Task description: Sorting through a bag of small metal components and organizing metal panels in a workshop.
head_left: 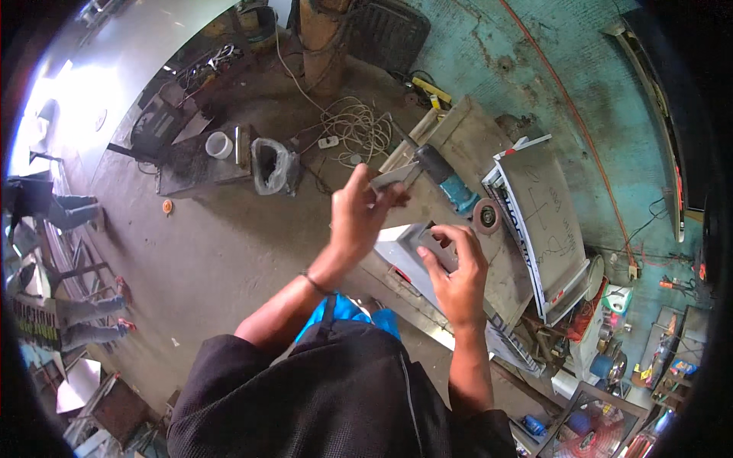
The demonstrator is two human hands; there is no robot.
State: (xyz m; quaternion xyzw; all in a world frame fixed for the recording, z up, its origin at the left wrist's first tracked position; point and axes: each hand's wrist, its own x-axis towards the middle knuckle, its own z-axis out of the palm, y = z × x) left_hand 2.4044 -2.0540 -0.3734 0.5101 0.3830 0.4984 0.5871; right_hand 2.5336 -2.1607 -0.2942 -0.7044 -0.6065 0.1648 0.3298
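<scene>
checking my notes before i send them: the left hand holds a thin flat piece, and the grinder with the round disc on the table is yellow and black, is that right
Not quite: the head view shows the grinder is teal and black, not yellow and black. The left hand does hold a thin flat piece, and the grinder's round disc and table are as you say.

me in a pretty grimy workshop, angle grinder (pixel 449 183) lying on my scuffed bench (pixel 479 131), extension cord (pixel 365 131) heaped on the stained floor (pixel 229 256), patchy teal wall (pixel 489 46)
</scene>
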